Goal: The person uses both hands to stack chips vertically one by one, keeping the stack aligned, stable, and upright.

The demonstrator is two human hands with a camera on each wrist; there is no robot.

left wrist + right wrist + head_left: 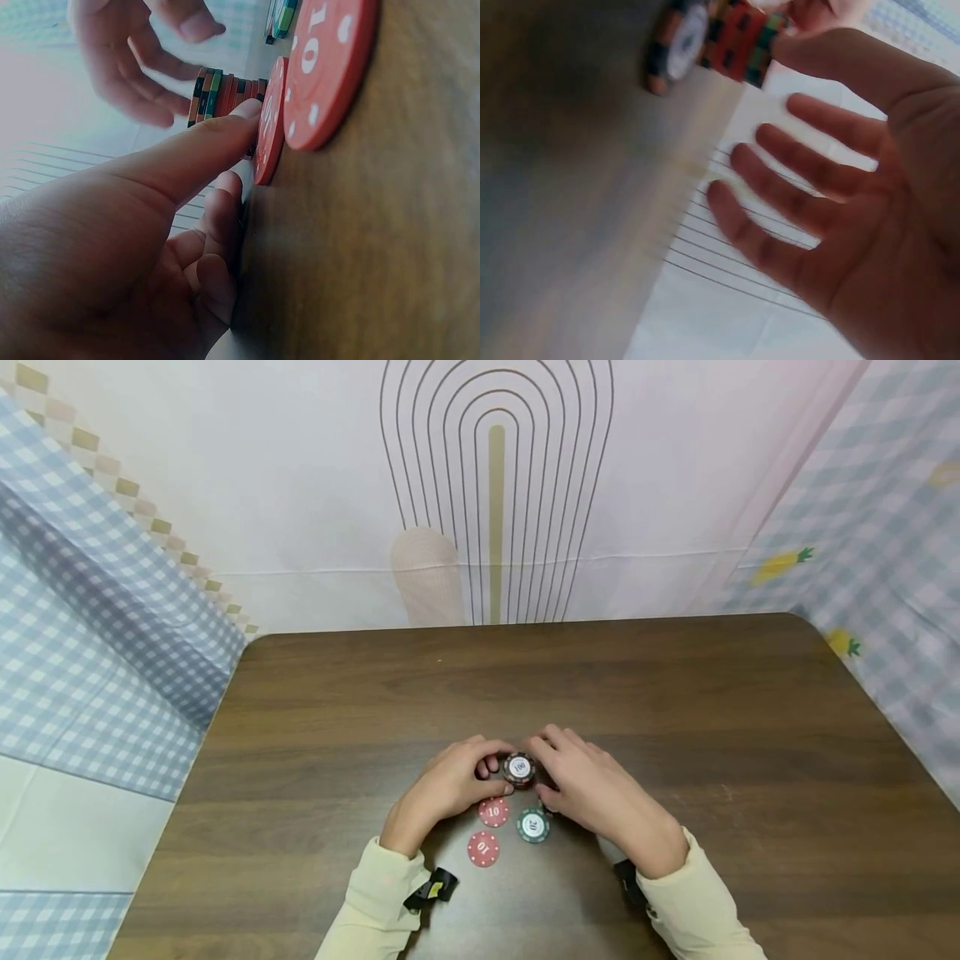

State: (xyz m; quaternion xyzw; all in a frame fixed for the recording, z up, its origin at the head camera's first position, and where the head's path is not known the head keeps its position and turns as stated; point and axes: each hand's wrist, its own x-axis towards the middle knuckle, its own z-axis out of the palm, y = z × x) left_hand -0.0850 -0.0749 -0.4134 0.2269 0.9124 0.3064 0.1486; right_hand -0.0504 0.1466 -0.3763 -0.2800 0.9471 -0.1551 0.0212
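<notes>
A stack of poker chips (519,768) stands on the table between the hands, a black chip marked 100 on top. At its left side the left hand (453,779) has thumb and index finger about the stack; the thumb lies against the stack's lower part in the left wrist view. The right hand (592,783) is at the stack's right, its fingers spread apart in the right wrist view and its thumb (832,56) beside the stack's top. Two red chips marked 10 (483,849) and a green chip marked 20 (533,825) lie nearer the person.
An orange and black chip (681,46) with a white centre lies beside the stack in the right wrist view, blurred. The brown wooden table (337,693) ends at a patterned white cloth (300,485). Checked cloth (97,635) hangs at both sides.
</notes>
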